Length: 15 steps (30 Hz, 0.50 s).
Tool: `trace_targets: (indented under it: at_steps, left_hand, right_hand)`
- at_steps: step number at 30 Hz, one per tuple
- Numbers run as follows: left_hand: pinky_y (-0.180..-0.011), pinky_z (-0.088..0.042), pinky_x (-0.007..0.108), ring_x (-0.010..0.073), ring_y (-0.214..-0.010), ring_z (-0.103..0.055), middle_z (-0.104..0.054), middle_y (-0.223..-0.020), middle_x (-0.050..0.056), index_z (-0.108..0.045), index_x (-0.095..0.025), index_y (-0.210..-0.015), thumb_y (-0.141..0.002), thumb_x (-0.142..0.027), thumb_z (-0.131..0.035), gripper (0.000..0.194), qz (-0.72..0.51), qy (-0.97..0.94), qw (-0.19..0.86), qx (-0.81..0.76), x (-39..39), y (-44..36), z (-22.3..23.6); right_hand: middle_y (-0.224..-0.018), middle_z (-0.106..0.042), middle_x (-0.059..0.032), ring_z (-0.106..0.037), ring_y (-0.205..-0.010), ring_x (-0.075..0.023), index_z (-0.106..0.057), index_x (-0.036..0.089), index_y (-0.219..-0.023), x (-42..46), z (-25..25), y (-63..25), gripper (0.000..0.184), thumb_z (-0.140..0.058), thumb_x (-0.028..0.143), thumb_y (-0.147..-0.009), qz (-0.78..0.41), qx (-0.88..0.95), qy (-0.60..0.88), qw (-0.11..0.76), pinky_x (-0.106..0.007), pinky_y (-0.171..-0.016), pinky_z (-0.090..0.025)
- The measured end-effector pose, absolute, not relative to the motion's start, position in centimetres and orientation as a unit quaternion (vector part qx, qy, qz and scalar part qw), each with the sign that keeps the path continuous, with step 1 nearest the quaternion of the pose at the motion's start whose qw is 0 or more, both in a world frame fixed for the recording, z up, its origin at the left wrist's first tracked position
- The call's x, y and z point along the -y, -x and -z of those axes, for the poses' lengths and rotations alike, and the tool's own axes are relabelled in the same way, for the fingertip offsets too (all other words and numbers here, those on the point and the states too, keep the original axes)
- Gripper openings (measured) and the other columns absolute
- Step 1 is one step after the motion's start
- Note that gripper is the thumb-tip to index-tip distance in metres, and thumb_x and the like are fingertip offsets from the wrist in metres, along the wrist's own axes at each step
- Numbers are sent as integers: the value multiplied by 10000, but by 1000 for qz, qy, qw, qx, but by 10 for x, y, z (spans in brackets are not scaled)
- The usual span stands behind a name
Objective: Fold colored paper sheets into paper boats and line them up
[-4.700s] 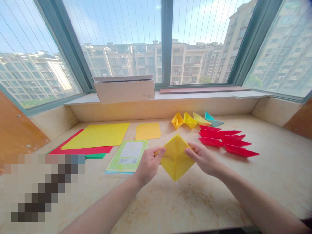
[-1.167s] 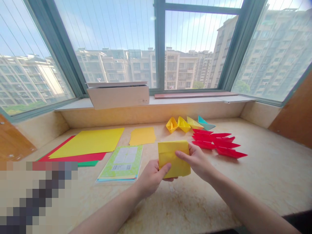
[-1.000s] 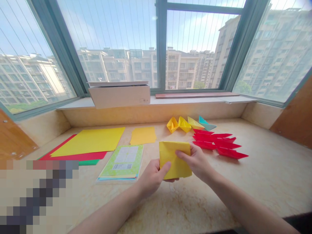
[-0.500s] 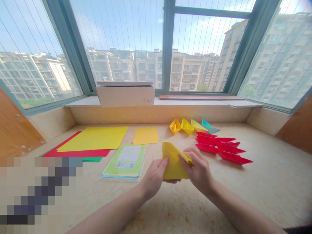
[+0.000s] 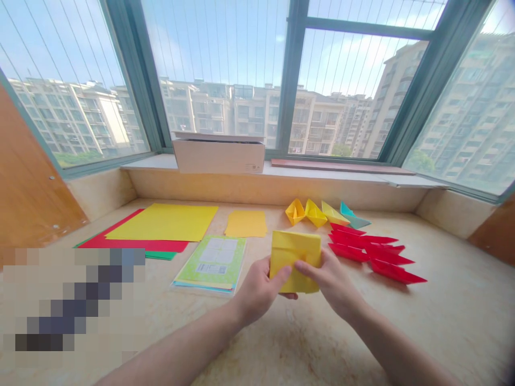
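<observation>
A folded yellow paper square (image 5: 295,252) is held up above the counter in front of me. My left hand (image 5: 261,287) grips its lower left side, thumb across the front and fingers behind. On the right edge my right hand (image 5: 332,279) holds it the same way, its thumb pressed near the middle. Most fingers are hidden behind the paper. Just beyond my right hand lie several red paper boats (image 5: 374,254). Behind them stand a row of folded boats: an orange-yellow one (image 5: 295,213), a yellow one (image 5: 316,213), a pale yellow one (image 5: 335,213) and a teal one (image 5: 354,215).
Large yellow sheets (image 5: 163,222) lie over red sheets (image 5: 132,238) and green ones (image 5: 161,255) at the left. Small orange-yellow sheets (image 5: 245,223) and a green paper pack (image 5: 213,262) sit nearer the middle. A white box (image 5: 219,155) rests on the window ledge (image 5: 341,175).
The paper was a diamond several seconds ago and is now a square. Half a second ago my right hand bent its upper right corner over; now it is flat again. The view has shifted.
</observation>
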<state>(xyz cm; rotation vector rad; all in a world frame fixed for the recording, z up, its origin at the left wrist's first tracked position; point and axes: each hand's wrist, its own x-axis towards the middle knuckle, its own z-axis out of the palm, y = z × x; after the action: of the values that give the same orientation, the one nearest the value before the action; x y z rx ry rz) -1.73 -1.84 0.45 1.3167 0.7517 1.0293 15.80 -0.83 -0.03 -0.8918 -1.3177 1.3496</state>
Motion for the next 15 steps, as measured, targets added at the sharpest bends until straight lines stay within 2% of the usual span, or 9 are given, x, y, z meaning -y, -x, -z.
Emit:
trace_targets:
  at_steps: [4, 7, 11, 15]
  left_hand:
    - [-600, -587, 304, 199, -651, -709, -728, -899, 144, -621, -65, -1128, -884, -463, -621, 467, -455, -568, 601, -332, 14, 19, -5]
    - [-563, -575, 288, 195, -608, -705, -726, -827, 125, -627, -72, -1066, -875, -464, -629, 437, -443, -569, 602, -342, 12, 20, -2]
    - [-512, -555, 265, 193, -563, -697, -709, -737, 106, -612, -78, -974, -871, -504, -608, 438, -444, -556, 597, -372, 10, 18, 3]
    - [-406, -483, 214, 173, -494, -662, -663, -657, 71, -599, -87, -896, -869, -532, -585, 446, -447, -549, 594, -382, 9, 18, 7]
  right_hand:
    - [-947, -714, -108, -661, -769, -215, -670, 147, -1006, 7, 0, -165, 412, -619, 533, -872, -625, 547, 322, 455, -298, -636, -493]
    - [-958, -711, -101, -653, -766, -209, -678, 152, -1014, 7, 4, -165, 387, -669, 501, -845, -618, 559, 335, 440, -302, -662, -495]
    - [-813, -694, -73, -616, -664, -188, -671, 135, -925, 9, 12, -155, 376, -652, 504, -855, -554, 581, 376, 463, -286, -600, -466]
    - [-682, -640, -49, -565, -596, -179, -632, 135, -757, 12, 21, -145, 438, -521, 525, -923, -408, 631, 450, 482, -281, -549, -433]
